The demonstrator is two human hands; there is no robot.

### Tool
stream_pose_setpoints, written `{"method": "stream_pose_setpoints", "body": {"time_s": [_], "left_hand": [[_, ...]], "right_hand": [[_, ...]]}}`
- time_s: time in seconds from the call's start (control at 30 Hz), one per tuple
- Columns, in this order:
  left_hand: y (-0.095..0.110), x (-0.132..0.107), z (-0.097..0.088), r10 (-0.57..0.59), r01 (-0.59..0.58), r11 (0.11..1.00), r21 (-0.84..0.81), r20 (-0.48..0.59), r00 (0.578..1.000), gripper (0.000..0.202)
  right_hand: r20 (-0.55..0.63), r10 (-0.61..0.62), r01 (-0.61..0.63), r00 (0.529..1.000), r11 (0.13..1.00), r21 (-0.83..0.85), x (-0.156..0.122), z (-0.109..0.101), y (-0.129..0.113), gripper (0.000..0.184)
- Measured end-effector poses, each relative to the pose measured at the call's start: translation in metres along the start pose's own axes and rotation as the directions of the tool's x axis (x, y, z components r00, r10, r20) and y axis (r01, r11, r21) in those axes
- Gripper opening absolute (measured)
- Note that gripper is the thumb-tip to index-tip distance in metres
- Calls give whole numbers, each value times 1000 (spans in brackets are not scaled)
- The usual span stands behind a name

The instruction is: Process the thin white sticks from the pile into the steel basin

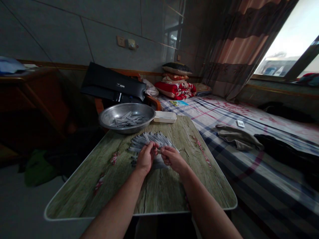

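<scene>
Two bare forearms (pixel 119 203) reach in from the bottom edge, right in front of me, over the wood-patterned table (pixel 82 196). The left hand (pixel 146 157) is mostly closed, fingers curled and thumb pressed in; the right hand (pixel 172 158) is closed too, thumb against forefinger. Mid-frame, they pinch a slim piece (pixel 159 151) between them (too blurred to make out its tip). Just beyond, at the centre, slim tubes (pixel 159 137) lie fanned in a row, cloudy-clear with dark ends. More sit in the steel bowl (pixel 127 130), upper left of centre, beside a white tray (pixel 164 119).
</scene>
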State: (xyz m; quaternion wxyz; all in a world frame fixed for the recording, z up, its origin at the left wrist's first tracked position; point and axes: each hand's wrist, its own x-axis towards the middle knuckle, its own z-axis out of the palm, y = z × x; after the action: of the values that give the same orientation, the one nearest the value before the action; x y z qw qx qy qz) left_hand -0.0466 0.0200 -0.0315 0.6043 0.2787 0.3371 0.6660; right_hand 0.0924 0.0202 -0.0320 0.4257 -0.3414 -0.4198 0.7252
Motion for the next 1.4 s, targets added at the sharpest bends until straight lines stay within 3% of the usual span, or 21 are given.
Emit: {"method": "stream_pose_setpoints", "body": {"time_s": [0.1, 0.27, 0.33, 0.4, 0.53, 0.67, 0.77, 0.93, 1.0, 1.27, 1.4], "left_hand": [[3, 2, -4, -28, 30, 995, -95, 25, 999, 33], [10, -1, -4, -265, 277, 917, -288, 82, 961, 2], [10, -3, -1, -364, 358, 863, -356, 51, 930, 10], [8, -4, 1, -415, 393, 826, -404, 36, 909, 16], [2, -2, 1, -420, 411, 814, -409, 74, 905, 22], [-3, -4, 2, -461, 478, 791, -382, 142, 876, 25], [-5, -5, 5, -509, 536, 745, -396, 181, 841, 27], [-4, -7, 10, -550, 565, 669, -482, 189, 813, 29], [-3, -7, 11, -553, 554, 671, -492, 165, 817, 31], [-4, -7, 12, -500, 513, 726, -458, 160, 851, 32], [-3, -8, 12, -496, 514, 722, -463, 172, 851, 29]], "right_hand": [[-26, -2, 4, 1000, 998, 55, 1, -4, 0, 24], [-178, 51, 23, 983, 921, 388, 8, -19, -4, 9], [-201, 60, 48, 978, 870, 491, 9, -23, -5, 8], [-239, 11, 115, 971, 856, 505, 11, -25, -5, 19], [-353, -211, 330, 912, 887, 323, 15, -22, 0, 29], [-335, -484, 469, 809, 874, -131, 14, -14, 8, 16], [-230, -610, 458, 758, 749, -478, 13, -8, 14, 15], [-67, -677, 404, 733, 512, -758, 14, -7, 22, 24], [-44, -675, 382, 737, 469, -796, 16, -9, 24, 26], [66, -676, 507, 734, 481, -716, 11, -9, 23, 32], [-12, -697, 529, 717, 555, -642, 9, -5, 21, 35]]}}
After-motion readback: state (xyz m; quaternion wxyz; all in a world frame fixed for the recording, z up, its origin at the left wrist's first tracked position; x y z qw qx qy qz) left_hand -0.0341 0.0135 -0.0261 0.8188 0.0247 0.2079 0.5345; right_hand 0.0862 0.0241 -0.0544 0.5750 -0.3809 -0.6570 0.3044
